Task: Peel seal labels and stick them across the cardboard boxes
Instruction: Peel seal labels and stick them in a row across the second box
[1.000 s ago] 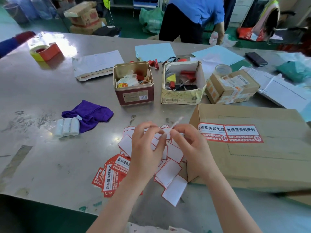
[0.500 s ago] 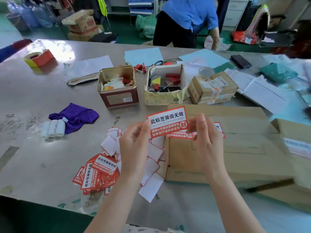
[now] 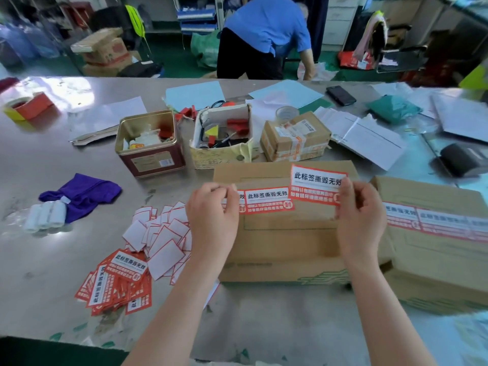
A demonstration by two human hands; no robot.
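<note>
The right hand is pinching a peeled seal label by its right edge, thumb and fingers closed narrowly on it, and is holding it face-up just above the far right part of the cardboard box. The left hand is hovering over the box's left edge with its fingers curled in narrowly; whether they are gripping anything cannot be told. Between the hands, stuck labels are lying across the box top: one is showing whole, a second is partly hidden under the left hand. A second cardboard box is sitting just right of the first, carrying a strip of labels too blurred to count. On the metal surface, left of the box, a heap of white backing papers is lying beside a fanned stack of unpeeled labels; neither can be counted. Farther left, three white rolls are touching a purple cloth.
</note>
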